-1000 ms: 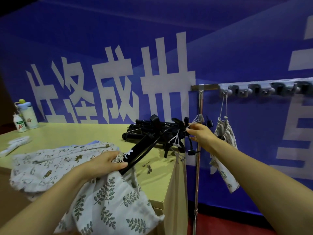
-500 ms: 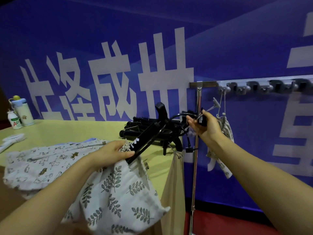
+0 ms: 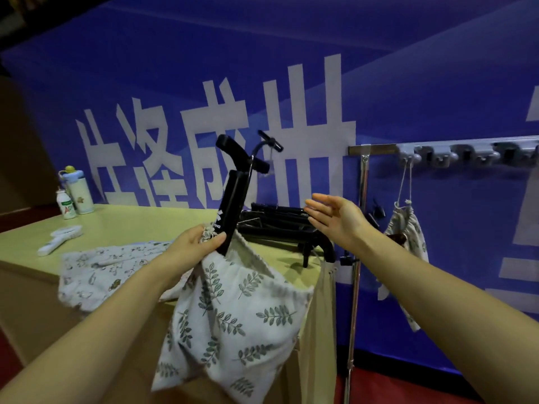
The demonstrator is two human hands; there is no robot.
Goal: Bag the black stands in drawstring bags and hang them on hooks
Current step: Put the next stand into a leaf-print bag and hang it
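At nine o'clock of the view, two bottles point(image 3: 76, 193) stood at the far corner of the yellow table point(image 3: 140, 220), with a white brush-like thing point(image 3: 59, 239) lying just nearer. Toward five o'clock from that lay a flat heap of spare printed bags point(image 3: 108, 269), unfilled, so more bagging looked to be ahead.

Near the centre, the left hand point(image 3: 194, 243) pinched the gathered mouth of a leaf-print bag point(image 3: 233, 316), its thumb pressed against the black stand point(image 3: 233, 199) whose foot sat inside that mouth. The bag sagged over the table's near edge toward six o'clock. The stand was only partly in: most of its length rose clear of the cloth, leaning to one o'clock. It looked matt black and rigid, with a squarish leg bearing white lettering, a stubby cross handle on top, and a thin curved arm ending in a clip.

At three o'clock of it, a pile of further stands point(image 3: 280, 225) lay on the table, unbagged. The right hand point(image 3: 335, 217) hovered over that pile with fingers spread wide, holding nothing.

Past a metal pole point(image 3: 361, 228), a hook rail point(image 3: 466, 154) ran at three o'clock. One drawn-up bag point(image 3: 408, 237) hung by its cord from the leftmost hook, and the other hooks looked bare. By my reading, one stand was done, one was midway and several were left.
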